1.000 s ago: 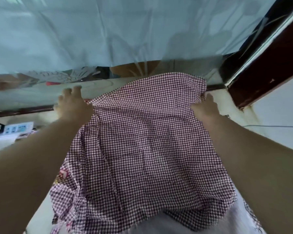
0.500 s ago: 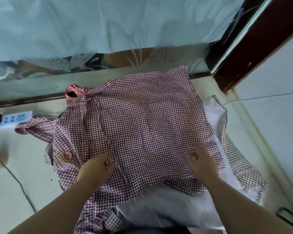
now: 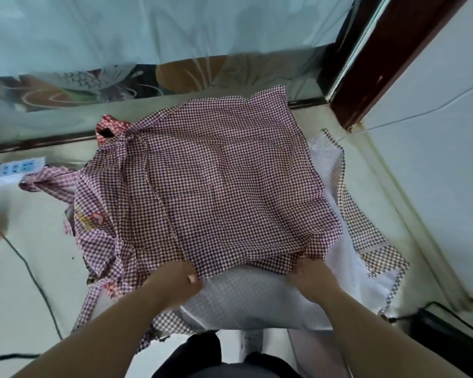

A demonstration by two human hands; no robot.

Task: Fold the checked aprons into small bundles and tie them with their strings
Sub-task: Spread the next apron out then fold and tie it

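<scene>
A maroon-and-white checked apron (image 3: pixel 219 181) lies spread flat on top of a pile of other aprons on the pale surface. My left hand (image 3: pixel 175 282) pinches its near edge at the left. My right hand (image 3: pixel 311 276) grips the same near edge at the right, fingers curled into the cloth. Under it lies an apron turned white side up (image 3: pixel 257 301), with a checked border strip (image 3: pixel 366 227) trailing to the right. A tied checked bundle (image 3: pixel 109 126) with a red knot pokes out at the pile's far left. A checked string (image 3: pixel 47 181) trails left.
A white power strip (image 3: pixel 19 167) lies at the far left, with a black cable (image 3: pixel 30 271) running down the surface. A glass pane with a pale curtain stands behind the pile. A dark wooden frame (image 3: pixel 380 64) and a white wall bound the right side.
Both hands came back from the apron's far corners to its near edge. The apron, held up a second ago, now lies spread flat over the pile.
</scene>
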